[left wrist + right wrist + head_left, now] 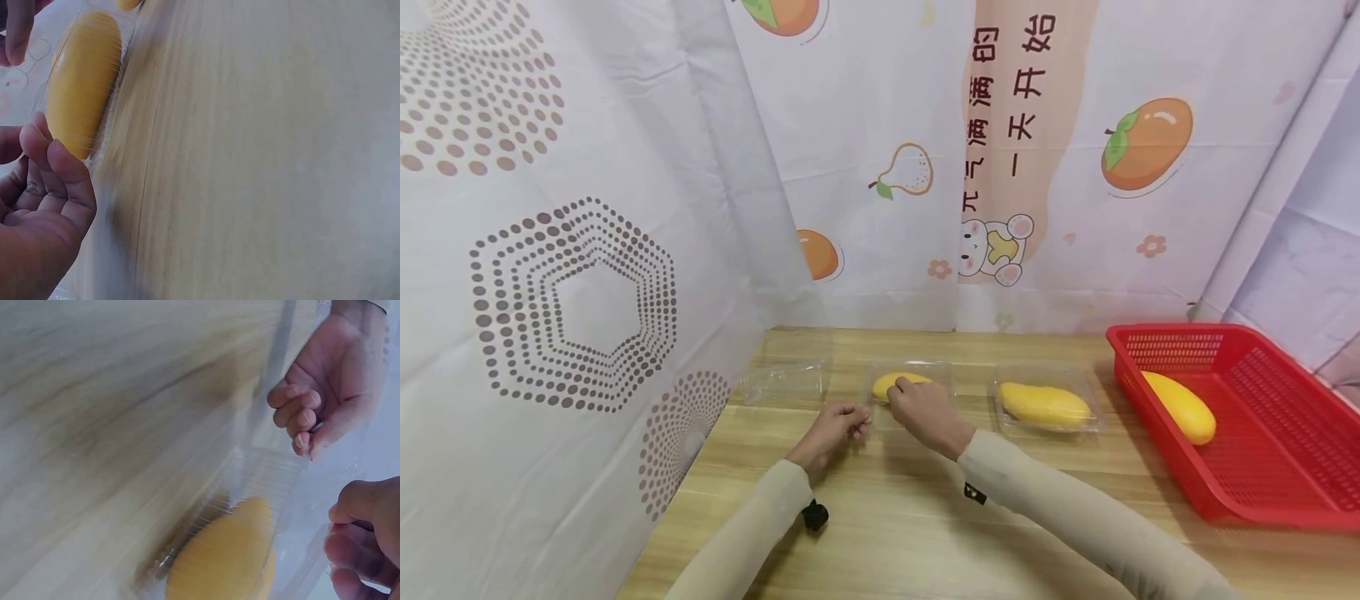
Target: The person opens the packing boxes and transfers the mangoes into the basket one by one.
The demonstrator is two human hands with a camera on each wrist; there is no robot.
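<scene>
A clear plastic box [913,363] with a yellow mango [886,387] inside stands in the middle of the table. My left hand [835,429] pinches the box's near-left corner between thumb and fingertips. Over the mango's right part, my right hand [927,411] has its fingers curled. In the right wrist view, that hand [369,534] pinches a clear plastic edge beside the mango [222,559]. The mango [86,78] lies lengthwise under ribbed plastic in the left wrist view. How far the lid is raised is hard to tell.
To the right stands another clear box [1099,425] holding a yellow mango [1045,406]. An open clear box [786,382] sits at the left. A red basket [1217,497] at the right contains a mango [1183,408]. Printed curtains [865,100] hang behind and at the left.
</scene>
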